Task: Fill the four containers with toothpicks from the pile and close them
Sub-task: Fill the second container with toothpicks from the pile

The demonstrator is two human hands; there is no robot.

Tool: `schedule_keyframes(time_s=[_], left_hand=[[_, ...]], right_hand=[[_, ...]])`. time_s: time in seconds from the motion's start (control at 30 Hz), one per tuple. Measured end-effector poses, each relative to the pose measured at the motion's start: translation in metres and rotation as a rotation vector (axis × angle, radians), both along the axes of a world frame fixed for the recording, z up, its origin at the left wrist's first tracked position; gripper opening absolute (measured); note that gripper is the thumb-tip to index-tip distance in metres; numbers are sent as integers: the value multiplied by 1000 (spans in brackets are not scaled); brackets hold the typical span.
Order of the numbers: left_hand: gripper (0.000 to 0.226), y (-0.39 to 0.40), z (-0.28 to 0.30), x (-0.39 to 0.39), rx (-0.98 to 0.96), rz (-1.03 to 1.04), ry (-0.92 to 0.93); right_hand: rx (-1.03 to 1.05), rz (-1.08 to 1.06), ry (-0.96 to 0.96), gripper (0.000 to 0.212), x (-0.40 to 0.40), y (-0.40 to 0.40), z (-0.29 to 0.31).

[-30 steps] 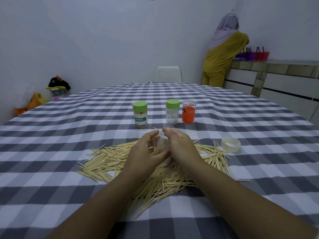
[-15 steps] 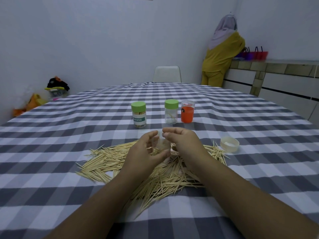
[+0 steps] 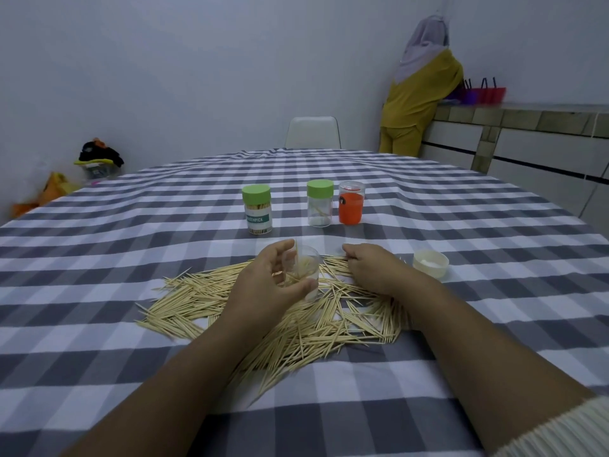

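1. Fingertips of my right hand (image 3: 369, 268) curl down into the scattered pile of thin wooden toothpicks (image 3: 270, 315); whether they pinch any, I cannot tell.
2. My left hand (image 3: 267, 285) grips one open clear plastic container (image 3: 304, 275), few sticks inside.
3. Three capped containers stand beyond; one round white lid (image 3: 430, 263) lies right.

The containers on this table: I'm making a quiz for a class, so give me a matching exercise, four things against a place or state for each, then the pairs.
Things:
1. Labelled jar
2. Orange jar
3. Clear cup
4. White lid

States:
A. Lies on the cloth beside the right hand
B. Gripped by the left hand, open, a few toothpicks inside
C. Green cap on, packed with toothpicks
D. Rightmost in the far row, clear cap

Pairs: 1-C, 2-D, 3-B, 4-A
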State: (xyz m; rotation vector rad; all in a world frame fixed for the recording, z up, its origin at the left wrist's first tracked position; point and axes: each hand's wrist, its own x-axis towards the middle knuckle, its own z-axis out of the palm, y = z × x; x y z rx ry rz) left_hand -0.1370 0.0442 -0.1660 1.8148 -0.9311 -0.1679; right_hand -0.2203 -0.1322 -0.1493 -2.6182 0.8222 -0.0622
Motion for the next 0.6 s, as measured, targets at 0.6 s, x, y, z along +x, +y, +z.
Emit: schedule_keyframes(time_s=[0.6], left_hand=[[71, 0, 1, 0, 8, -12, -18]], right_hand=[[-495, 36, 129, 33, 5, 20, 1]])
